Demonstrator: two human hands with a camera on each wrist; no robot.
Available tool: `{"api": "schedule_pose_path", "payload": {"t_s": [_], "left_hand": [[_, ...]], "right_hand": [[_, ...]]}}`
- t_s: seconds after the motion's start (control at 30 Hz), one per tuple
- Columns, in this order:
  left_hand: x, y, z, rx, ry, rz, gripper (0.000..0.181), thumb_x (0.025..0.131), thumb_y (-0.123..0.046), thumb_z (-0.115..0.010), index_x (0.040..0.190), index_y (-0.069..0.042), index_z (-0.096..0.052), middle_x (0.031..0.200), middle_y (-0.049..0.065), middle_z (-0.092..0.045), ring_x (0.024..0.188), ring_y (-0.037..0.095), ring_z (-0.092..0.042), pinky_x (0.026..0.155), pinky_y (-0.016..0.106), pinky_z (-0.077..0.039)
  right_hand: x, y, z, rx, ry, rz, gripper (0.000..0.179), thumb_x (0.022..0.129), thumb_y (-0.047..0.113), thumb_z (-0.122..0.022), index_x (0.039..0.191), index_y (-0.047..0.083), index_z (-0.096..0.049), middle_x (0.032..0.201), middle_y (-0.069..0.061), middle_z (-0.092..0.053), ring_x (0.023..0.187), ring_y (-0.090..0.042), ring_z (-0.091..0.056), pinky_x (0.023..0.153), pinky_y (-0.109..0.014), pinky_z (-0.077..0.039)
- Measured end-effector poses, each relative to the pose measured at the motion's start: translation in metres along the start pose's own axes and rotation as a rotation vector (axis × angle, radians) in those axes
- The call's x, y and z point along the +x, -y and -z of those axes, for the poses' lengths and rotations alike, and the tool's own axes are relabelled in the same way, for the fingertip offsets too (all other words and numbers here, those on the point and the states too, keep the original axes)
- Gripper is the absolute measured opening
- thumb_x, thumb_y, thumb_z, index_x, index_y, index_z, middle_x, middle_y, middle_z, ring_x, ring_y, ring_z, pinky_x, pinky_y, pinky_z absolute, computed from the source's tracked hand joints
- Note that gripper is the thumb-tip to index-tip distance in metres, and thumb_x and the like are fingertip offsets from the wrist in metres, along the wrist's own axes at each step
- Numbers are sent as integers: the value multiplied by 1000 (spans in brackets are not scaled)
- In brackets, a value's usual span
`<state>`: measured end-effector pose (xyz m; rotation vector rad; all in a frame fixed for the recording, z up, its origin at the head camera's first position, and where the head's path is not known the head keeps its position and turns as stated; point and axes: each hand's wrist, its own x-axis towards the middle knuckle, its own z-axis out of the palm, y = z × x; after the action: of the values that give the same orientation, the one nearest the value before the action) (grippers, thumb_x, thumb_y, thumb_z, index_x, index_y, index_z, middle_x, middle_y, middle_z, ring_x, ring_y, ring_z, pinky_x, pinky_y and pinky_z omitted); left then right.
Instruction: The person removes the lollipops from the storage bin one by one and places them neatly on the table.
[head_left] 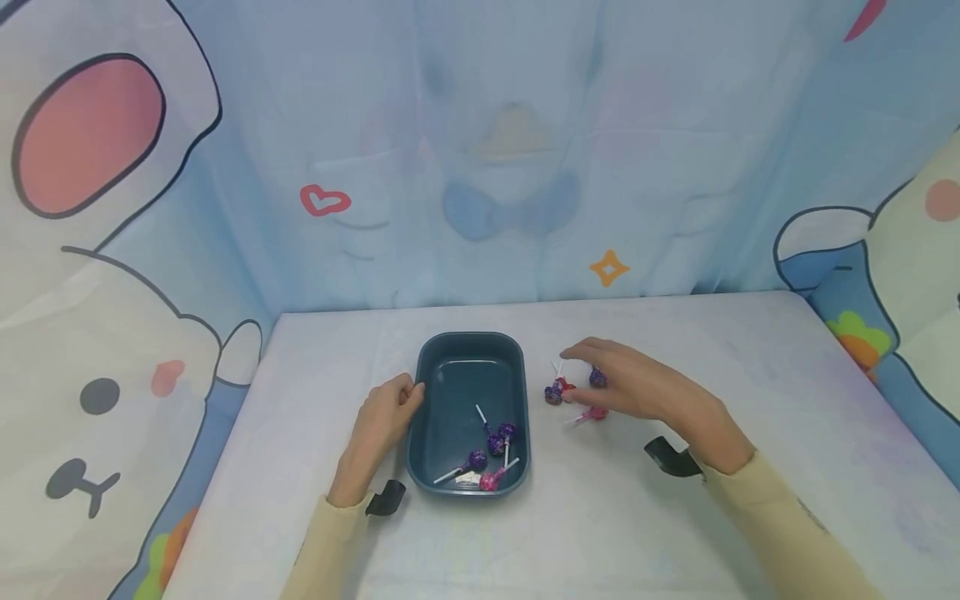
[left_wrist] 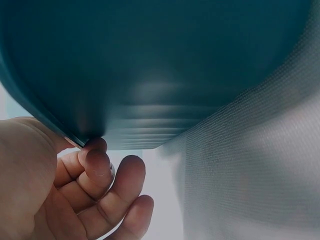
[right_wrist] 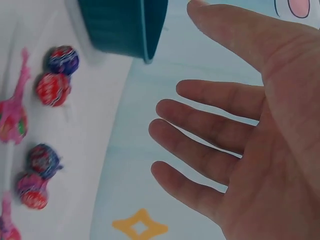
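Note:
A dark teal rectangular tray [head_left: 465, 383] stands on the table. At its left rim, my left hand [head_left: 381, 421] pinches the edge between thumb and curled index finger, as the left wrist view shows from below. Inside lie several purple-wrapped lollipops [head_left: 477, 459] and a pink one [head_left: 489, 482]. My right hand [head_left: 637, 379] hovers over a loose group of lollipops right of the tray, fingers spread and palm bare in the right wrist view. That group has a purple lollipop [head_left: 552, 395], a red lollipop [right_wrist: 53, 89] and a pink lollipop [head_left: 597, 413], with others partly hidden under the hand.
A pale cloth covers the table [head_left: 637, 533]. Behind it hangs a light blue curtain [head_left: 420, 100] printed with cartoon animals, a heart and a star. Black straps [head_left: 672, 457] with cameras sit at both wrists, by the yellow sleeves.

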<state>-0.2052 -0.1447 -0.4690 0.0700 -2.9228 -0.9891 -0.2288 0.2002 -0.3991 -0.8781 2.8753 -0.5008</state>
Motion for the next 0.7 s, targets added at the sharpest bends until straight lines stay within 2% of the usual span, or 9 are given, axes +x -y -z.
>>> {"api": "schedule_pose_path", "payload": {"t_s": [0.23, 0.37, 0.5, 0.7], "left_hand": [[0, 0, 0, -1, 1, -3, 28, 92, -35, -48, 72, -15, -50, 59, -1, -47, 55, 13, -45, 51, 25, -35], [-1, -1, 1, -7, 2, -2, 28, 92, -35, -48, 72, -15, -50, 59, -1, -47, 55, 13, -45, 51, 26, -35], [-1, -2, 1, -3, 5, 1, 28, 92, -35, -48, 73, -15, -50, 60, -1, -47, 56, 13, -45, 51, 26, -35], [0, -1, 0, -3, 10, 6, 28, 92, -35, -48, 73, -16, -51, 60, -1, -48, 55, 13, -45, 51, 26, -35]], "right_hand": [[12, 18, 2, -10, 36, -19, 82, 71, 73, -52, 131, 17, -48, 133, -4, -50, 124, -25, -45, 96, -48, -40], [19, 30, 0, -28, 53, 3, 75, 73, 66, -57, 130, 19, -49, 131, -2, -51, 118, -22, -50, 94, -45, -43], [27, 45, -4, -70, 73, 62, 68, 76, 60, -60, 130, 19, -50, 130, -1, -52, 114, -21, -53, 92, -41, -45], [37, 68, -11, -139, 114, 187, 62, 80, 50, -62, 129, 14, -50, 128, -5, -53, 117, -23, -52, 96, -40, -42]]}}
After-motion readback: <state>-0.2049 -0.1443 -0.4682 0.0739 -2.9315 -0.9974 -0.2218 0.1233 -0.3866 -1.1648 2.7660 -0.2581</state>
